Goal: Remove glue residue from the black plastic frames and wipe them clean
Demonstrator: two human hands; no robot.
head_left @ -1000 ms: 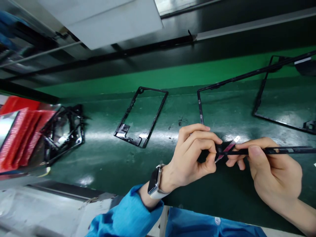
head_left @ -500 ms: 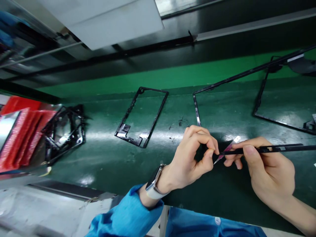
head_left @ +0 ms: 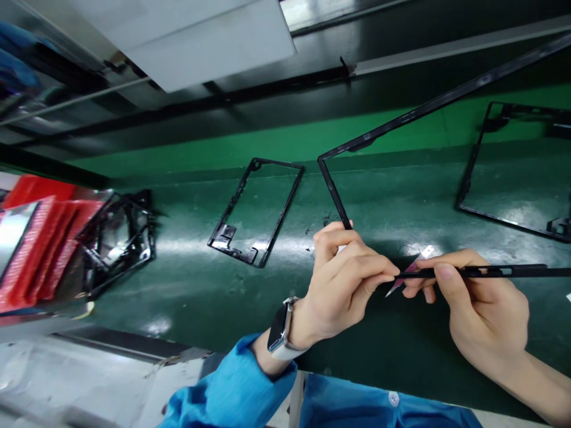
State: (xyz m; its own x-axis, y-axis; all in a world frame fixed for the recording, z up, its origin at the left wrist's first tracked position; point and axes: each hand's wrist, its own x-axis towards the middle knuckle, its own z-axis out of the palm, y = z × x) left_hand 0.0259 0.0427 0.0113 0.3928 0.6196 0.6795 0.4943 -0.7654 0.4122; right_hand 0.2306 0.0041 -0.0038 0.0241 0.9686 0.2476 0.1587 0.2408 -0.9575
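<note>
L hand (head_left: 343, 279) and R hand (head_left: 484, 309) meet on near bar of held frame (head_left: 332, 187): L pinches at the corner, R just right of it on same bar. Strip (head_left: 422, 257) crosses under the bar at the grip, btwn the fingertips. Rest of held frame runs behind and right of grip, above belt (head_left: 200, 291). 2nd frame (head_left: 225, 235) lies flat on belt, left-behind grip; 3rd frame (head_left: 504, 220) right-behind, well apart. Pile of frames (head_left: 118, 238) far left; packs (head_left: 35, 244) left of pile.

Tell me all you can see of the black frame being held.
The black frame is a thin, glossy, plastic-looking open rectangle with small tabs on its rails. It is held above the green belt and tilted, far side higher. The left hand pinches its near corner; the right hand grips the near rail, beside a pinkish strip.
</note>
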